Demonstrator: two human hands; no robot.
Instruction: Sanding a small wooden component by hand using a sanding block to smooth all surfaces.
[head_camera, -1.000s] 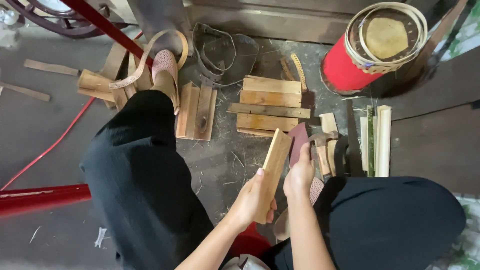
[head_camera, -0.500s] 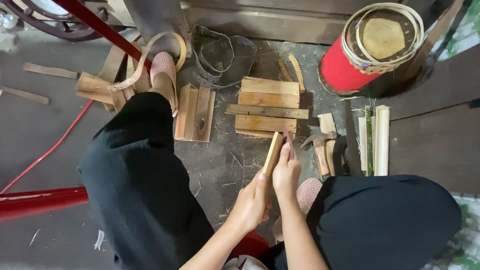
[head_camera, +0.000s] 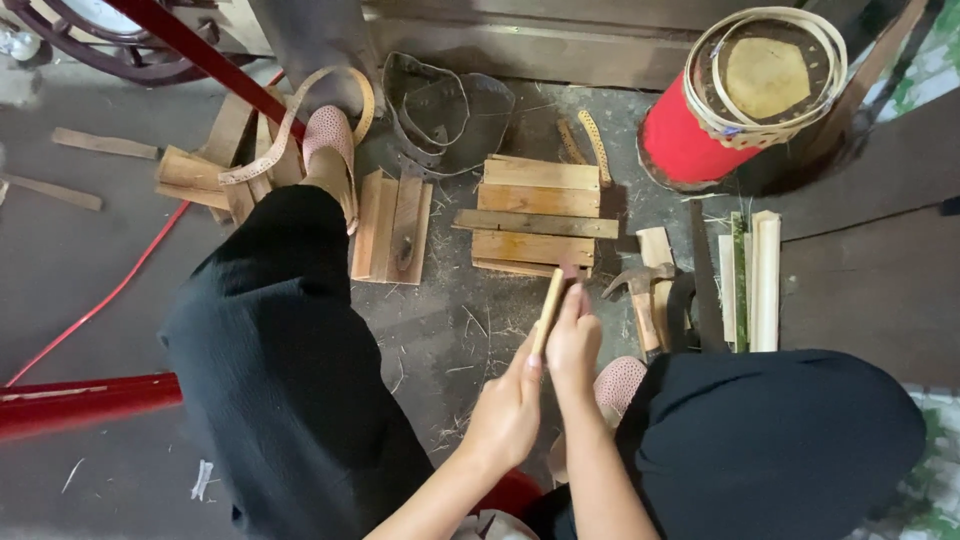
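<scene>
Both hands on a wooden strip, held edge-up.
Left hand and right hand clasp the wooden strip between the knees, just beside the stack of boards and a hammer.

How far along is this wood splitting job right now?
Done: flat pieces lie stacked in a pile ahead, and more slats sit beside the foot. In hand: both the left hand and right hand hold one wooden strip upright. Left: the hammer lies untouched, and long sticks wait at the right.
</scene>
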